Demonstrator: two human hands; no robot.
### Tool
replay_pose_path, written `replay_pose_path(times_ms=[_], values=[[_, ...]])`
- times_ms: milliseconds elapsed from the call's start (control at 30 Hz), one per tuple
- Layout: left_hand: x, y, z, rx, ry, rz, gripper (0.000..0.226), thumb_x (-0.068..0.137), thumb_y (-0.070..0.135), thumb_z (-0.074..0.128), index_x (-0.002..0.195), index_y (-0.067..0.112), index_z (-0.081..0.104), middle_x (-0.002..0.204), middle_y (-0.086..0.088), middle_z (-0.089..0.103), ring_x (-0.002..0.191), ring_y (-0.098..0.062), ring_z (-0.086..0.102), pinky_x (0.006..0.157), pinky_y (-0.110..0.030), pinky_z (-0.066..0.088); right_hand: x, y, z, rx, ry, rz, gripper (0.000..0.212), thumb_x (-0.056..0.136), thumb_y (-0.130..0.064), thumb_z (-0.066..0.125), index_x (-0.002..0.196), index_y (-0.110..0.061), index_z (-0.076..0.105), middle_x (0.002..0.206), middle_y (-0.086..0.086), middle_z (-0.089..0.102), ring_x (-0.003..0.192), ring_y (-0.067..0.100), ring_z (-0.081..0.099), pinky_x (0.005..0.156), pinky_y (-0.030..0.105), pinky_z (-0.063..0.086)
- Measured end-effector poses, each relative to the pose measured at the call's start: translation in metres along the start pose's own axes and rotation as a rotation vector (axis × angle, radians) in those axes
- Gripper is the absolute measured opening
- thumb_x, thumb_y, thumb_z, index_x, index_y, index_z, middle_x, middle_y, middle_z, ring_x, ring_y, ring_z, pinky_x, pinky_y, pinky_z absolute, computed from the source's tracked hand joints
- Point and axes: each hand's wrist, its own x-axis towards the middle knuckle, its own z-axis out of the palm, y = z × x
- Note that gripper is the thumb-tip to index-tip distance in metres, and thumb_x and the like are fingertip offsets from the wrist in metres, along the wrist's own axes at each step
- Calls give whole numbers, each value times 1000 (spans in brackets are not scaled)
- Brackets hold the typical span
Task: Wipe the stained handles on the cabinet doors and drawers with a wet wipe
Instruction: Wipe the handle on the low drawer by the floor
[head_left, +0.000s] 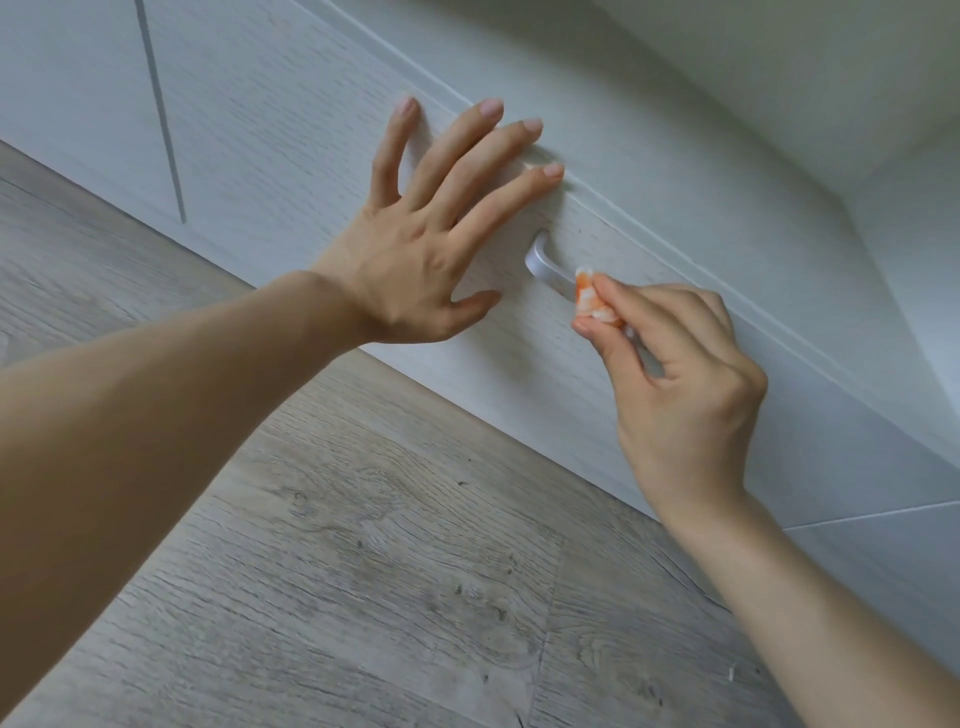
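No writing or brand mark can be made out on anything here; the drawer front (322, 171) is plain pale wood-grain, whitish grey, with a thin groove running along its upper edge. The handle (548, 267) on it is a slim bar of matte silver metal, bent at its visible end into the drawer face; its long axis runs along the drawer front, which from this tilted view slants from upper left down to lower right; only the left part of the bar shows, the rest hidden behind fingers. The wet wipe (592, 299) is bunched into a small wad, white blotched with orange, and it sits pressed on the bar; the right hand (685, 384) pinches it between thumb and fingertips, the other fingers curled in. The left hand (431, 244) lies flat on the drawer front just left of the handle, fingers spread wide and straight, fingertips reaching the groove. Below the cabinet runs a floor (363, 545) of grey wood-look planks; further left a narrow dark gap (161, 114) parts two cabinet doors.
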Motion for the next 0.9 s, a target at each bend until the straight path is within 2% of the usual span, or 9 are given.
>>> replay_pose_path(times_ms=[100,167,300,367,467,600,733,900], values=[[-1,-3,0,20,2,13,86,81,52,57,150,15,19,153,-13,20,143,-33,14,113,-50,-8,9,-3,11,-15,-2,-45,14,85,-10,69,97,-3,73,80,2,69,77,16,54,79,10,40],[0,0,1,29,9,6,87,81,53,58,149,15,20,152,-13,20,143,-34,16,112,-52,-4,15,-7,18,-3,-1,-42,14,85,-12,69,96,-5,73,78,3,69,75,15,54,78,9,39],[-1,-5,-4,-3,-26,23,88,80,54,58,150,15,20,154,-14,22,143,-33,15,111,-53,-3,7,-7,11,8,15,66,14,84,-15,70,95,-7,74,77,-5,65,71,15,55,73,10,40],[-1,-7,-6,10,-32,41,89,80,53,58,150,16,19,154,-13,21,143,-32,15,111,-50,-5,9,-8,13,18,-1,82,14,84,-15,70,95,-7,74,79,-11,59,72,11,52,72,7,38],[-1,-4,-6,8,-38,26,89,80,54,59,150,16,19,154,-14,22,143,-33,15,111,-51,-5,12,-14,13,37,-7,82,14,84,-13,70,96,-7,73,84,-12,59,76,7,51,75,7,39],[-1,-5,-5,16,-25,32,88,80,52,60,150,16,21,154,-15,24,143,-32,16,111,-51,-5,13,-16,21,18,32,37,14,85,-15,69,96,-8,74,84,-9,67,75,16,58,75,12,42],[-3,-4,-5,18,-16,18,87,80,53,57,150,17,20,154,-17,23,143,-36,15,114,-51,-1,5,-14,16,-9,30,63,16,87,-17,68,100,-9,73,89,-10,67,78,13,59,79,7,41],[-4,-5,-5,28,-27,19,89,80,53,59,151,18,18,154,-17,22,142,-36,14,115,-50,-2,15,-18,21,-24,6,19,16,85,-16,69,99,-9,73,85,-5,72,75,18,60,76,12,42]])
